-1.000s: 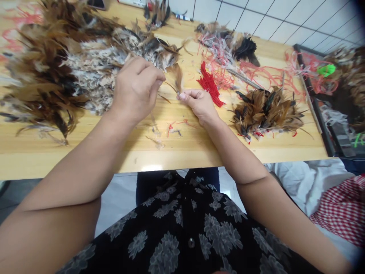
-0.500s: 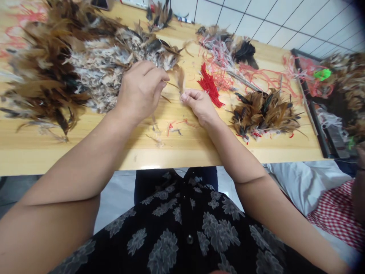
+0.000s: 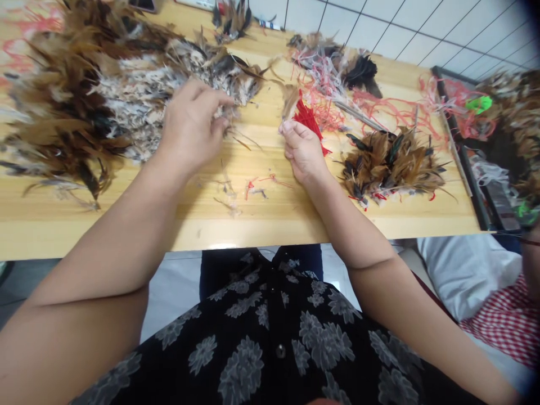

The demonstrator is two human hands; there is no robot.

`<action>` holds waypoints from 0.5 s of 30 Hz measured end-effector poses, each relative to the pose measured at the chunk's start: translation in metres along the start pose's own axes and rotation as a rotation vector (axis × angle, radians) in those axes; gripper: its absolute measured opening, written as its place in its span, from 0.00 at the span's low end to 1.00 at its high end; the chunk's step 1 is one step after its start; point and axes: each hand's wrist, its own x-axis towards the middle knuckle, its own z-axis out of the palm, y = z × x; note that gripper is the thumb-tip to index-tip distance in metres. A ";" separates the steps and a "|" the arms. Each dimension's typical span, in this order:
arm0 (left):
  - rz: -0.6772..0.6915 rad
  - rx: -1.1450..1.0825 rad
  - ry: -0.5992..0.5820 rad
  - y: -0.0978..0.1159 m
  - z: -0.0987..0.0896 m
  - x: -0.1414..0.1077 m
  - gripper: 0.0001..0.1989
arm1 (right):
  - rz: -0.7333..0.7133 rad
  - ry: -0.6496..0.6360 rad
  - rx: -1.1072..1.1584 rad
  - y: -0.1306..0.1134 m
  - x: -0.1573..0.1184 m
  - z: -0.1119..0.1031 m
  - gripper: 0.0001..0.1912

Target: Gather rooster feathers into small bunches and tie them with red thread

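Observation:
My right hand [image 3: 304,151] pinches a small light-brown feather [image 3: 290,98] by its base, with the plume pointing up. Just behind it on the table lies a bunch of short red strings [image 3: 309,119], partly covered by my fingers. My left hand [image 3: 189,121] is at the right side of a big heap of brown and whitish feathers [image 3: 137,93]. Its thumb and forefinger are apart, and I see nothing held between them. Loose thin quills [image 3: 242,140] lie on the wood between my hands.
Right of my right hand is a pile of brown feathers [image 3: 392,166] with red ties at their bases. Pink and white plastic strands [image 3: 324,73] tangle farther back. A dark-edged tray [image 3: 458,149] stands at the right, near a person in red-and-white checked cloth [image 3: 506,320]. Thread scraps [image 3: 255,188] lie in front.
My right hand has moved a little right and up with the feather, towards the red strings. My left hand has drawn back left to the heap, and its fingers have parted.

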 end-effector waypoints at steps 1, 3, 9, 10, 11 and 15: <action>-0.009 0.020 0.037 -0.003 -0.002 0.000 0.22 | 0.010 0.018 0.026 0.002 0.001 -0.001 0.34; -0.022 0.053 0.124 -0.007 -0.005 -0.001 0.19 | 0.025 0.037 0.080 0.004 0.001 0.000 0.33; -0.104 0.107 0.085 -0.010 -0.005 0.014 0.12 | 0.024 0.034 0.126 0.001 -0.001 0.008 0.33; -0.142 0.135 0.041 -0.007 -0.004 0.022 0.12 | 0.031 0.028 0.145 0.001 0.000 0.010 0.33; -0.186 0.176 -0.014 -0.002 -0.004 0.032 0.11 | 0.035 0.022 0.172 0.002 0.000 0.011 0.33; -0.348 0.331 -0.281 0.039 0.001 0.074 0.13 | -0.010 -0.015 0.288 0.011 0.005 0.015 0.35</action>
